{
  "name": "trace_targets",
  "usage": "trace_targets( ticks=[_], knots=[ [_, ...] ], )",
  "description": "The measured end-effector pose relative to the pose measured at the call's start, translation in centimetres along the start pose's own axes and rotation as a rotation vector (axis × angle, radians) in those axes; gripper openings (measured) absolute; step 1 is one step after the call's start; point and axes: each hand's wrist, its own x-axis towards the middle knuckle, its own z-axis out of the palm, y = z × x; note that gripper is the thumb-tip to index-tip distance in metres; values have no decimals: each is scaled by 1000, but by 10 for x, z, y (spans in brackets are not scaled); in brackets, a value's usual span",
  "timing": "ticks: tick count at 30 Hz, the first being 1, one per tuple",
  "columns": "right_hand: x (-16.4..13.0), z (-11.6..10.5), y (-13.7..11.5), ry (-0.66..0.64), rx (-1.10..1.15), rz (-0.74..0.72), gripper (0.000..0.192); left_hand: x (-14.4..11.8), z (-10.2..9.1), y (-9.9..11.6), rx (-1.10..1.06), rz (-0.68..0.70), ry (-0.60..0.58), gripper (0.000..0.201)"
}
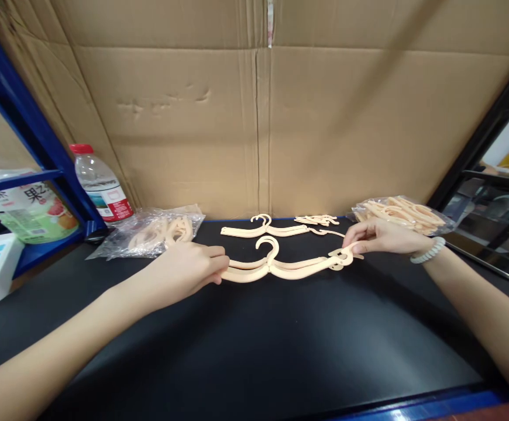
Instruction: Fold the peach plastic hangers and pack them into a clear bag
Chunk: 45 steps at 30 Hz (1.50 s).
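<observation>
A cream plastic hanger with a hook on top lies stretched across the black tabletop. My left hand pinches its left end. My right hand, with a bead bracelet at the wrist, grips its right end, where a small cream clip piece sits. Behind it a second cream hanger lies flat near the cardboard wall, with a few small loose cream parts to its right.
A clear bag of cream parts lies at the back left, another bag at the back right. A water bottle and a blue shelf frame stand left. Cardboard closes the back. A dark tray sits right.
</observation>
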Motion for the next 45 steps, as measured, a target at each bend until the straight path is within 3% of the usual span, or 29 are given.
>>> trace_targets(
  ticks=[3,11,18,26,37,40,43,45],
  knots=[
    [0,1,2,-79,-54,58,24,2,1,4,-30,7,5,25],
    [3,4,4,-174,-181,137,39,6,2,14,88,-32,-158,19],
    [3,8,-4,-109,-228,107,43,7,2,13,119,-59,-161,19],
    [5,7,3,-110,-288,91,41,4,5,11,137,-83,-134,18],
    [5,11,5,-79,-376,88,29,4,2,16,268,-119,-220,17],
    [5,15,-3,-15,-479,66,20,7,0,29,328,-184,-160,20],
    [6,34,-18,108,-574,-23,21,10,3,56,210,-246,-31,22],
    [7,58,-31,217,-606,-106,29,10,8,78,66,-244,-17,44]
  ],
)
